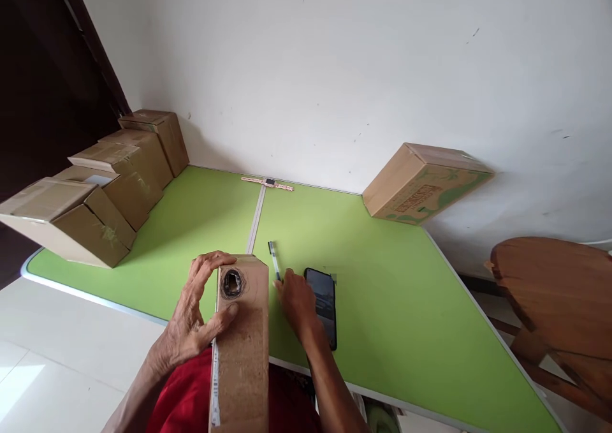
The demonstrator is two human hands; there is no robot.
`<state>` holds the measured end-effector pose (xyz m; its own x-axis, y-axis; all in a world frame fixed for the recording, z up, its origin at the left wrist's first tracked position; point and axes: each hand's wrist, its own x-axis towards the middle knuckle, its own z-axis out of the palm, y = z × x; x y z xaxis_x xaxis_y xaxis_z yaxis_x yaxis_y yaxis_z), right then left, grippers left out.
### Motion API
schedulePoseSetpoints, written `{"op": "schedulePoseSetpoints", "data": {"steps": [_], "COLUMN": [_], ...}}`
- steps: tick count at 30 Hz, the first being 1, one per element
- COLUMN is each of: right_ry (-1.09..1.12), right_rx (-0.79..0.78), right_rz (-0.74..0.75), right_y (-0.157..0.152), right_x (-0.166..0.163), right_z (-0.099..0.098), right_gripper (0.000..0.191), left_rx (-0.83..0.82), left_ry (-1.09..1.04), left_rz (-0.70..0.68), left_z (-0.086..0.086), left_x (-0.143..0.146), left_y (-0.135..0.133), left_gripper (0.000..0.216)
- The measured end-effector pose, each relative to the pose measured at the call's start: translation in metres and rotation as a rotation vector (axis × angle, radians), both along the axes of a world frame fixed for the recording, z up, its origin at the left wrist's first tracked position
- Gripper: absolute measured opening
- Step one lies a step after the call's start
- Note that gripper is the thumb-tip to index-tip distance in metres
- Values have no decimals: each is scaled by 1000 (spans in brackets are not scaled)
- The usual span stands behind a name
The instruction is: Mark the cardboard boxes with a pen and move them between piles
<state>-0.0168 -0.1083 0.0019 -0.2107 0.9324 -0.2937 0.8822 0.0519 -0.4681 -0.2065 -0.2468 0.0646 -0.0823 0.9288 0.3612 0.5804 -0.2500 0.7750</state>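
Observation:
A narrow cardboard box (246, 350) stands in front of me. A ragged round hole (232, 283), ringed with dark scribbled lines, is near its top end. My left hand (194, 318) grips the box, fingers over the top edge and thumb on the face just below the hole. On the green table (382, 293), my right hand (297, 299) has its fingers closed at the lower end of a pen (273, 259) with a dark cap. The pen's far end points towards the wall. Right beside that hand lies a black smartphone (322, 305) with its screen lit, partly covered by my wrist.
Several cardboard boxes (90, 222) stand in a row along the table's left side. A printed carton (425, 184) leans by the wall at the right. A pink-strapped smartwatch (270, 182) lies at the back edge. A wooden stool (554, 293) stands right of the table.

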Motion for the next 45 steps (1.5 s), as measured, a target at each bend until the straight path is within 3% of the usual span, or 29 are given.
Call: {"op": "schedulePoseSetpoints", "data": {"steps": [2, 5, 9, 12, 14, 16, 19, 22, 38, 42, 45], "right_ry": [51, 235, 581, 1000, 1295, 1429, 1415, 1354, 1093, 1058, 1135], "right_rx": [-6, 31, 168, 286, 278, 241, 288, 361, 399, 384, 268], "right_rz": [-20, -39, -119, -158, -111, -37, 6, 14, 244, 195, 109], "right_y": [6, 10, 3, -16, -34, -51, -68, -73, -68, -62, -46], "right_x": [2, 13, 30, 29, 21, 11, -1, -4, 14, 22, 23], "right_z": [-5, 0, 34, 66, 81, 87, 84, 79, 73, 74, 75], "right_gripper": [12, 34, 34, 37, 30, 19, 9, 4, 8, 15, 22], "left_rx": [9, -2, -33, -18, -8, 1, 46, 77, 60, 65, 51], "left_ry": [-35, -93, -174, -195, -196, -183, -110, -34, -49, -59, -65], "left_rz": [-14, -16, 94, 171, 174, 97, -54, -72, -74, -75, -75], "left_z": [2, 3, 3, 5, 6, 6, 2, -1, -1, -5, -9], "left_x": [4, 11, 24, 32, 35, 36, 34, 32, 30, 28, 27], "left_y": [4, 10, 18, 23, 24, 23, 19, 18, 20, 18, 17], "left_gripper": [49, 43, 27, 23, 24, 28, 56, 75, 68, 70, 70]}}
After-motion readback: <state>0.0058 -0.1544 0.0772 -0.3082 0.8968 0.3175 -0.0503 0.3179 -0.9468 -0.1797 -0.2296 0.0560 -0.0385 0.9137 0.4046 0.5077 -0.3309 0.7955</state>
